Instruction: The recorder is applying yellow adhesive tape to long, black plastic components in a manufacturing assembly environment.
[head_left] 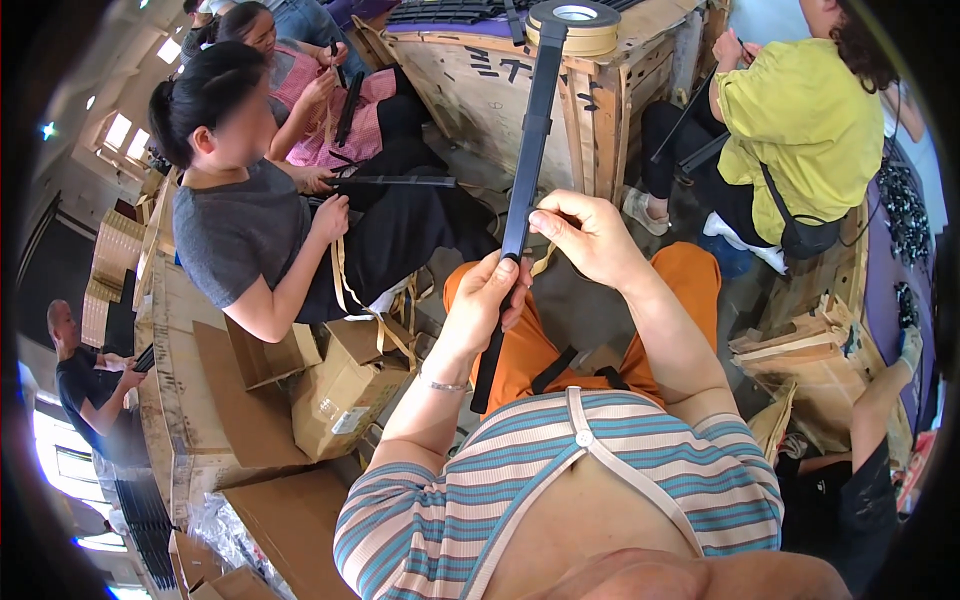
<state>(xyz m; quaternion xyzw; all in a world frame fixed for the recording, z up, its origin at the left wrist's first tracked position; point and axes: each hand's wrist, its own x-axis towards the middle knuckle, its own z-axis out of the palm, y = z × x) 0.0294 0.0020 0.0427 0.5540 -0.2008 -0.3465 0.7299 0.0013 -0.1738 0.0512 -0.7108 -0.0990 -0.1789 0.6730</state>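
Note:
My left hand (497, 290) is closed around the lower part of a long, slim black bar (531, 160), which stands slanted upward in front of me. The bar has a wider collar partway up, and a black end hangs below my left fist. Close by on the bar's right side, my right hand (590, 238) is pinched, thumb and fingertips together. A short tan strip (543, 262) curves from beside the bar up to the right fingers, which partly hide it.
A wooden crate table (520, 110) stands ahead, with tape rolls (573, 28) on its corner. Opened cardboard boxes (345, 385) lie at left. Seated co-workers hold black bars at left (395, 182) and right. Another person's gloved hand (908, 350) reaches in at far right.

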